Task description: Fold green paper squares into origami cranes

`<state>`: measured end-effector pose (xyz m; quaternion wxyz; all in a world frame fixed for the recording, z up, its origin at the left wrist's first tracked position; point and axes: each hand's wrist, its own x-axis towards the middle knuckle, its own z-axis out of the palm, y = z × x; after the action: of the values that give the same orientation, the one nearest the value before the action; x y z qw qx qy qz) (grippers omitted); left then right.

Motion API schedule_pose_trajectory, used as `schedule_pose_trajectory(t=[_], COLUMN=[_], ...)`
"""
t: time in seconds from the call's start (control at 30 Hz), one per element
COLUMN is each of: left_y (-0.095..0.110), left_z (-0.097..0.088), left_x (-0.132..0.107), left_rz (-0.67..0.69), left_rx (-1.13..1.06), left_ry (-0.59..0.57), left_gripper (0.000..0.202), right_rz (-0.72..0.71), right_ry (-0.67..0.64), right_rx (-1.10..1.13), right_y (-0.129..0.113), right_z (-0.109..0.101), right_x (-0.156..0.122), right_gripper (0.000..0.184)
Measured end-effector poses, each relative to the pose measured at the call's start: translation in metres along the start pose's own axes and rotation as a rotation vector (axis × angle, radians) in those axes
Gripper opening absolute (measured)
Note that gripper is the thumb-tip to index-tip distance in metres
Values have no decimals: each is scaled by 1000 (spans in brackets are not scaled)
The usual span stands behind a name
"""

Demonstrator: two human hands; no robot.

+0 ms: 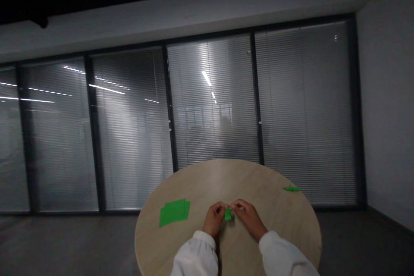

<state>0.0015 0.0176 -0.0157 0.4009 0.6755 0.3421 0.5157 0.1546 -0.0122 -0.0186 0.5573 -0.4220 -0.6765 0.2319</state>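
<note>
Between my two hands is a small folded piece of green paper (228,214), just above or on the round table. My left hand (214,218) pinches it from the left side with thumb and forefinger. From the right, my right hand (247,215) grips its upper edge, fingertips close to those of the left. The paper's exact folds are too small to make out, and the fingertips cover part of it.
Flat green paper sheets (174,212) lie overlapping on the left of the round wooden table (239,254). A folded green paper piece (291,189) rests near the right edge. Beyond the table stand glass partitions with blinds (213,138).
</note>
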Motion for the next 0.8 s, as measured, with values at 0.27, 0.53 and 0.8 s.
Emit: schedule_pose_trajectory(t=[0.27,0.53,0.8], left_y=[-1,9,9], left_z=[2,3,4], left_x=[0,-4,-6], left_rz=[35,15,75], left_rx=[139,104,140], left_ry=[3,-24,1], left_gripper=[35,39,31], right_rz=[0,-21,7], right_ry=[-42,-49,-58], right_rx=[-26,-35,1], right_y=[-2,-1,-6], right_z=[4,4,3], right_x=[-5,-4,-3], right_gripper=[36,34,32])
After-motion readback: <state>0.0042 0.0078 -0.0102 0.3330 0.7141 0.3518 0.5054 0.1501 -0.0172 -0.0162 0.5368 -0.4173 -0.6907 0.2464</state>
